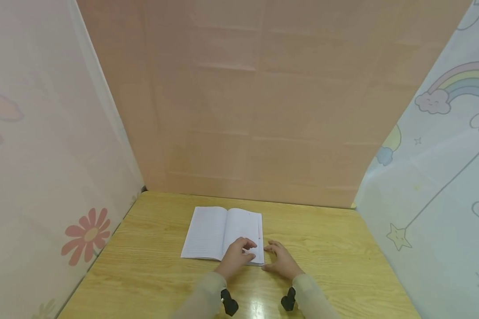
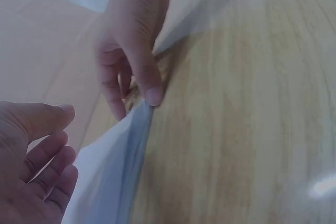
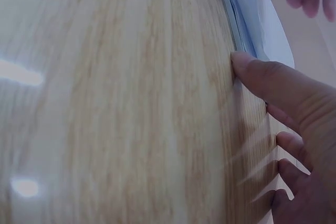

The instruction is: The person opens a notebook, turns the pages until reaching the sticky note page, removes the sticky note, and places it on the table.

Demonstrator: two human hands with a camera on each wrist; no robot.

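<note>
An open lined notebook (image 1: 203,230) lies on the table, its white pages spread to both sides of the fold. Over the lower part of the right page is my left hand (image 1: 235,256), with its fingers loosely bent and nothing between them. My right hand (image 1: 284,262) is beside the notebook's right edge. Its thumb (image 3: 249,64) touches the near right corner of the page stack (image 3: 252,19), while the other fingers rest spread along the table by the edge. In the left wrist view, the page edges (image 2: 123,156) rise toward that thumb.
The wooden table (image 1: 151,279) ends at a tan backdrop (image 1: 243,110) behind the notebook. Printed sheets stand at both sides, a flower sheet (image 1: 44,177) on the left and a rainbow sheet (image 1: 435,186) on the right. A black wrist device (image 1: 229,303) sits at the left cuff.
</note>
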